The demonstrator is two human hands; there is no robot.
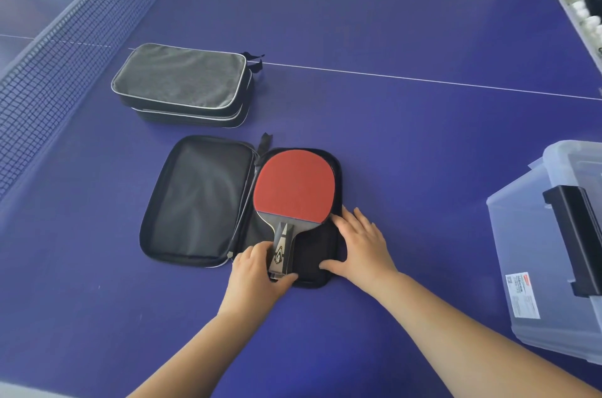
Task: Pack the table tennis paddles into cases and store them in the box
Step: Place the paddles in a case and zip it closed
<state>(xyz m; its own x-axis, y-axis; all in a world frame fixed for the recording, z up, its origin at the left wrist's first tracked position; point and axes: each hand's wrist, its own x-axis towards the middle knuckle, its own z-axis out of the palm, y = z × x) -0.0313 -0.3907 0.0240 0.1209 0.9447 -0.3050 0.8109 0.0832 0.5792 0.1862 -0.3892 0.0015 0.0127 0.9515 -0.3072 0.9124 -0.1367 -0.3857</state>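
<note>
Paddle, red rubber face up, is laid in the right half of an open black case on the blue bench. Its long axis is set roughly front to back, the rounded blade pointing away toward the net side and the handle pointing back toward the person. The handle end is pinched by the left hand, thumb on one side and fingers on the other, so the butt of the handle is partly covered. The right hand is spread flat and open on the case's near right corner, just beside the blade's edge, with nothing held. The case's left half is folded out flat, its dark lining exposed.

Beyond it, 2 closed grey-topped cases are stacked; their contents are hidden. A clear plastic box with a black latch is seen at the right, cut off by the frame edge, and its printed label cannot be read. At the top right corner, white balls in a tray are only partly visible.
</note>
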